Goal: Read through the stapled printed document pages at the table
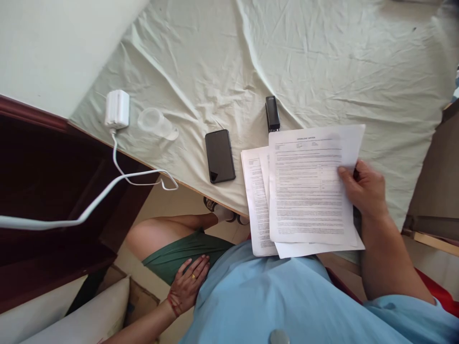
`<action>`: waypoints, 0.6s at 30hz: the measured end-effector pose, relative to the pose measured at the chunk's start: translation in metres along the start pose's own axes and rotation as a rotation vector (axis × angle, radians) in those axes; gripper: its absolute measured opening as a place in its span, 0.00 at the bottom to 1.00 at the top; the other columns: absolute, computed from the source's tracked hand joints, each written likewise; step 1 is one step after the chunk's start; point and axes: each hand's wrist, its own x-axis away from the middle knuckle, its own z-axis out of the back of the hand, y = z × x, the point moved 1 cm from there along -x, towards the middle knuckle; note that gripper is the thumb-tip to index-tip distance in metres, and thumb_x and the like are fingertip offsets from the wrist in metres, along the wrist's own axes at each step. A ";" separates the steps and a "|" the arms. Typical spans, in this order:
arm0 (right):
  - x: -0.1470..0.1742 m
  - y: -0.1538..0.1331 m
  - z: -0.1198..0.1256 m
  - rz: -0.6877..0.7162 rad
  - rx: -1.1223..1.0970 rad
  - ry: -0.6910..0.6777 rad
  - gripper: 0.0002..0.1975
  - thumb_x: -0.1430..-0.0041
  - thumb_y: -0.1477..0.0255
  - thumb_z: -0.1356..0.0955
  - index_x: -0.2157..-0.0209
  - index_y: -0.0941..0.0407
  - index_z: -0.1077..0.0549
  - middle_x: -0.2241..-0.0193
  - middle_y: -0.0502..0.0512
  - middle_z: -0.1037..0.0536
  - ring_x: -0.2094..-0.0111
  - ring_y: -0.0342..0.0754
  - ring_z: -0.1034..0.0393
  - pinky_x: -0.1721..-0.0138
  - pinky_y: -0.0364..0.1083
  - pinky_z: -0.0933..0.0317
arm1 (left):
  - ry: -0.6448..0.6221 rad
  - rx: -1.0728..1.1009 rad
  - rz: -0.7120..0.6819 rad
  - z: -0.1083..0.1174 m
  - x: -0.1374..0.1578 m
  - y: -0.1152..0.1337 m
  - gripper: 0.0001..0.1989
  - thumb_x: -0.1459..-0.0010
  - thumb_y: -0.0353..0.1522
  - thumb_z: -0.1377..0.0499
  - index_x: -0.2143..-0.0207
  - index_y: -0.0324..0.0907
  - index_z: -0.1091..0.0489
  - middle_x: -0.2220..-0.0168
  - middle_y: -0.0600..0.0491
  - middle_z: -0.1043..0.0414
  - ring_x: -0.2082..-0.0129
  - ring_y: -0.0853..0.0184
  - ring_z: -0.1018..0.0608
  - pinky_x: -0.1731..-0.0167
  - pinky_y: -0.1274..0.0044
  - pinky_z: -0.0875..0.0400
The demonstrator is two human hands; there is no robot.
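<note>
Left hand [190, 283] rested on green shorts [184, 255]; top sheet [306, 191] pinched by right hand [366, 188].
Nothing is gripped at the left, fingers slightly spread. The top sheet is clamped at its right edge, thumb uppermost, over loose papers [257, 205] at the table's near edge; whether lower layers are caught cannot be told. Steadier control would likely be gained if the free left edge were supported too. Beyond, a phone [220, 156] and black stapler [272, 113] are seen.

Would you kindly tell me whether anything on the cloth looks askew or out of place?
Only mild untidiness stands out: the papers overlap with misaligned edges, and the cloth is wrinkled rather than smooth. I see no spill.
</note>
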 end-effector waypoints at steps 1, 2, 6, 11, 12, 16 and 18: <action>0.000 -0.004 0.000 0.003 0.041 0.001 0.16 0.37 0.56 0.31 0.72 0.51 0.35 0.76 0.49 0.32 0.73 0.48 0.39 0.67 0.50 0.42 | -0.002 0.005 -0.001 0.001 -0.001 0.000 0.23 0.33 0.22 0.51 0.43 0.44 0.24 0.44 0.45 0.16 0.42 0.63 0.18 0.27 0.66 0.46; 0.001 -0.008 -0.001 -0.004 0.066 0.001 0.16 0.38 0.56 0.30 0.71 0.50 0.34 0.77 0.49 0.32 0.73 0.48 0.39 0.67 0.50 0.42 | -0.004 0.011 0.001 0.001 -0.001 0.000 0.23 0.33 0.22 0.51 0.43 0.44 0.24 0.44 0.45 0.16 0.42 0.63 0.18 0.27 0.66 0.46; 0.006 -0.019 -0.006 -0.052 0.091 -0.033 0.17 0.43 0.54 0.26 0.59 0.49 0.27 0.69 0.52 0.22 0.69 0.54 0.30 0.64 0.53 0.36 | -0.011 0.007 0.016 0.003 -0.003 0.002 0.23 0.33 0.22 0.50 0.44 0.44 0.24 0.44 0.46 0.16 0.42 0.62 0.17 0.27 0.66 0.45; 0.009 -0.020 -0.008 -0.054 0.019 -0.093 0.16 0.44 0.57 0.24 0.56 0.49 0.21 0.63 0.54 0.16 0.64 0.59 0.23 0.61 0.56 0.30 | -0.019 -0.018 -0.001 0.004 -0.004 0.002 0.23 0.33 0.23 0.50 0.42 0.44 0.24 0.45 0.45 0.16 0.42 0.62 0.18 0.27 0.66 0.45; 0.010 -0.020 -0.008 -0.070 -0.019 -0.122 0.14 0.42 0.58 0.25 0.58 0.49 0.20 0.64 0.54 0.15 0.64 0.59 0.22 0.61 0.56 0.30 | -0.019 -0.013 0.002 0.004 -0.004 0.002 0.24 0.33 0.23 0.50 0.41 0.45 0.25 0.45 0.46 0.16 0.42 0.63 0.18 0.27 0.66 0.45; 0.011 -0.020 -0.008 -0.072 -0.104 -0.145 0.11 0.39 0.58 0.27 0.60 0.49 0.18 0.61 0.53 0.15 0.60 0.60 0.20 0.59 0.56 0.28 | -0.013 0.014 0.020 0.004 -0.004 0.002 0.27 0.33 0.21 0.51 0.38 0.47 0.27 0.43 0.47 0.17 0.39 0.65 0.19 0.27 0.67 0.45; 0.011 -0.021 -0.009 -0.006 -0.085 -0.094 0.11 0.38 0.58 0.27 0.61 0.49 0.18 0.57 0.55 0.16 0.56 0.61 0.20 0.56 0.58 0.28 | -0.008 0.018 0.016 0.003 -0.004 0.002 0.26 0.33 0.21 0.51 0.39 0.46 0.26 0.43 0.47 0.17 0.39 0.65 0.19 0.27 0.68 0.46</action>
